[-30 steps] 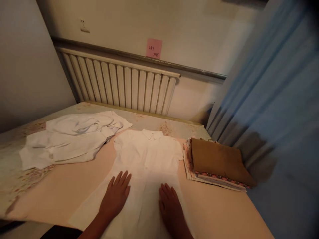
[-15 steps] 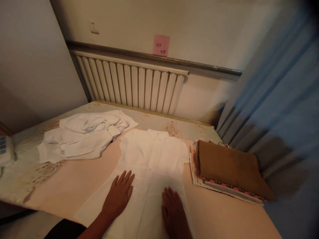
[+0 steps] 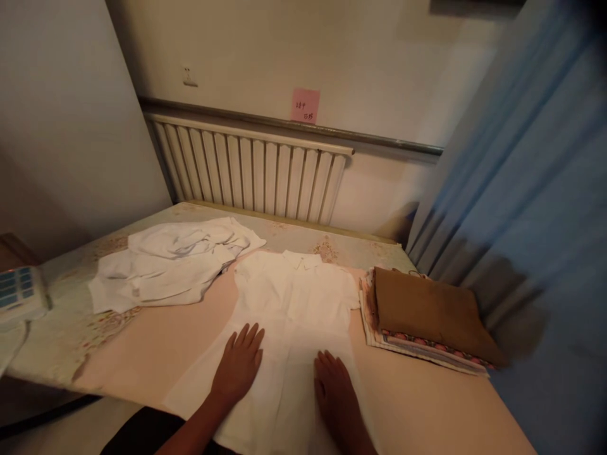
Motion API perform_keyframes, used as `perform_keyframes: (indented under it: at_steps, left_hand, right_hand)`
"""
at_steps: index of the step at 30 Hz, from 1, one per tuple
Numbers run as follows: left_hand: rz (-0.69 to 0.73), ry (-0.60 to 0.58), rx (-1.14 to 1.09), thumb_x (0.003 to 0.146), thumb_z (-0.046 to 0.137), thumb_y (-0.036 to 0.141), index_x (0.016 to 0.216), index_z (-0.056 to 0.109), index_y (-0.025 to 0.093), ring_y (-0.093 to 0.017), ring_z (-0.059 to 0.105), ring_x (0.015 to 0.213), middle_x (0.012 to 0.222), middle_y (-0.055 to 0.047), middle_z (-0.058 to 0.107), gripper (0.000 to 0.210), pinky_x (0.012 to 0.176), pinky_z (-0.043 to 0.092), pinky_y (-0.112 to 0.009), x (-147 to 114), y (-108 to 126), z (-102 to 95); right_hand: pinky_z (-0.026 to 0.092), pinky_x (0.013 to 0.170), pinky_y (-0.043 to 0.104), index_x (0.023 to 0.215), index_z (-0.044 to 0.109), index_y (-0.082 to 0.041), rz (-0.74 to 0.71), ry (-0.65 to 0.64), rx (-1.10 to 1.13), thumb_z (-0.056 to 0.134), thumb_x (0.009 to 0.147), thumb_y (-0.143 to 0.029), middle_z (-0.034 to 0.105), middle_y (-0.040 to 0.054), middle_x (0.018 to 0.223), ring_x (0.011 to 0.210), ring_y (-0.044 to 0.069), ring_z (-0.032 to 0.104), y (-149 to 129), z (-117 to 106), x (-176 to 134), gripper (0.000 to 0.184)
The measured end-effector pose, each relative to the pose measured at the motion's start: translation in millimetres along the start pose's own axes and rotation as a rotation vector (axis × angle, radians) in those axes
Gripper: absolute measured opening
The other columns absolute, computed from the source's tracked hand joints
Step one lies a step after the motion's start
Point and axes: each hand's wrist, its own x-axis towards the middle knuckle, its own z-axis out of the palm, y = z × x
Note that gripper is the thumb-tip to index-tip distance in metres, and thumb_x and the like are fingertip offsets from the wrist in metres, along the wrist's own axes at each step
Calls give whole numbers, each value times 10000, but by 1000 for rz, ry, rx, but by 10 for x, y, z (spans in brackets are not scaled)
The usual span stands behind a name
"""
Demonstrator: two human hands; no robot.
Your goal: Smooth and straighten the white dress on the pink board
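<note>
A white collared garment (image 3: pixel 289 316), shirt-like with short sleeves and a long flared lower part, lies spread on the table, its collar toward the wall. My left hand (image 3: pixel 241 363) rests flat on its left side, fingers stretched out. On the right side of the cloth lies my right hand (image 3: pixel 336 388), palm down with its fingers extended. Neither hand grips anything. Beyond my left hand, a heap of crumpled white clothes (image 3: pixel 175 265) lies at the table's back left.
A folded stack of cloth with a brown piece on top (image 3: pixel 427 309) sits at the right, beside a blue curtain (image 3: pixel 531 208). A white device with blue keys (image 3: pixel 21 291) stands at the left edge. A radiator (image 3: pixel 256 170) runs along the wall behind the table (image 3: pixel 441 404).
The view has tilted up and turned slightly left, showing more of the keyed device. Both hands still lie flat on the white garment, in nearly the same places.
</note>
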Motion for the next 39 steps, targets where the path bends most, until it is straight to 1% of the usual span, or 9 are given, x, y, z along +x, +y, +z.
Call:
perform_keyframes:
  at_steps: [8,14,21,29,33,39]
  left_hand:
    - [-19,22,-33,919,365,305,1330,517,232,-280,398,1334,1395,-83,508,444,1063,339,-505,-6,-4,30]
    - [-17,36,-33,914,370,284,1329,515,214,-285,389,1339,1390,-96,512,445,1069,319,-506,-21,-9,64]
    - [-11,46,-31,912,367,272,1315,526,208,-276,402,1331,1372,-101,530,438,1062,330,-486,-30,-13,55]
    - [-14,75,-20,915,370,276,1305,534,197,-283,420,1316,1363,-102,538,430,1052,343,-495,-40,-20,105]
    - [-19,91,-26,910,380,274,1303,535,212,-277,425,1313,1358,-91,545,427,1056,342,-488,-43,-30,139]
    - [-11,77,-7,914,365,266,1304,532,207,-279,421,1314,1361,-90,542,429,1053,345,-484,-45,-36,140]
  right_hand:
    - [404,1051,501,1265,562,-209,-5,18,-37,433,843,-104,563,73,1329,1271,240,480,-2,11,5,453]
    - [405,1050,494,1238,580,-176,-18,36,-75,425,871,-123,577,88,1311,1267,235,484,-7,2,8,402]
    - [395,1062,476,1220,596,-185,1,64,-69,417,872,-112,592,85,1292,1255,222,496,-26,-1,14,399]
    - [409,1053,452,1241,582,-195,-43,125,-67,443,875,-126,593,78,1292,1249,223,501,17,41,-14,397]
    - [414,1047,468,1240,580,-198,-36,116,-67,447,874,-127,592,71,1293,1245,231,505,22,48,-15,397]
    - [406,1053,475,1254,569,-209,-32,110,-51,452,870,-123,585,63,1303,1251,234,498,16,46,-15,411]
